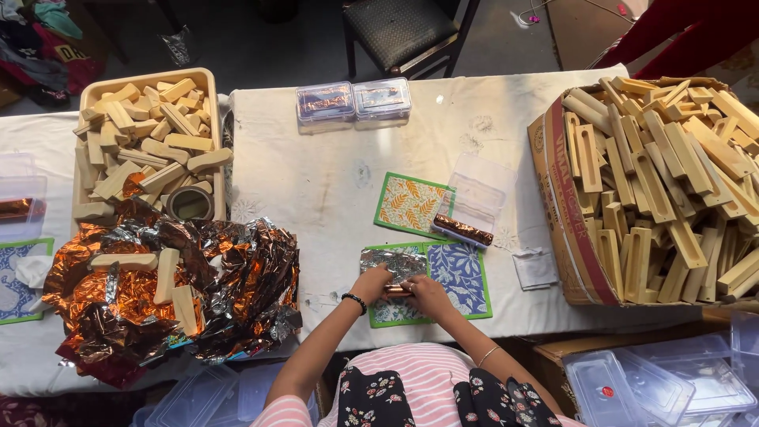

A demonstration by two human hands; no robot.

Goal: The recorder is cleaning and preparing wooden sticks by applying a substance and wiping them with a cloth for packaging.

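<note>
Far left: beige tray [207, 79] heaped with wooden blocks, crumpled copper foil sheets [237, 277] below it. Centre: left hand [373, 283] and right hand [428, 294] both closed on a small copper-wrapped piece [398, 291], held between them over a silver foil sheet [395, 261] on a blue floral mat [462, 273]. Beyond: open clear plastic box [478, 194]. Far right: cardboard box [569, 229] full of slotted wooden pieces

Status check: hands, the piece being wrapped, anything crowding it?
Left hand and right hand both closed on a copper-foil-wrapped block. Silver foil sheet lies just beyond. Open clear box with a wrapped block sits further back, apart.
</note>
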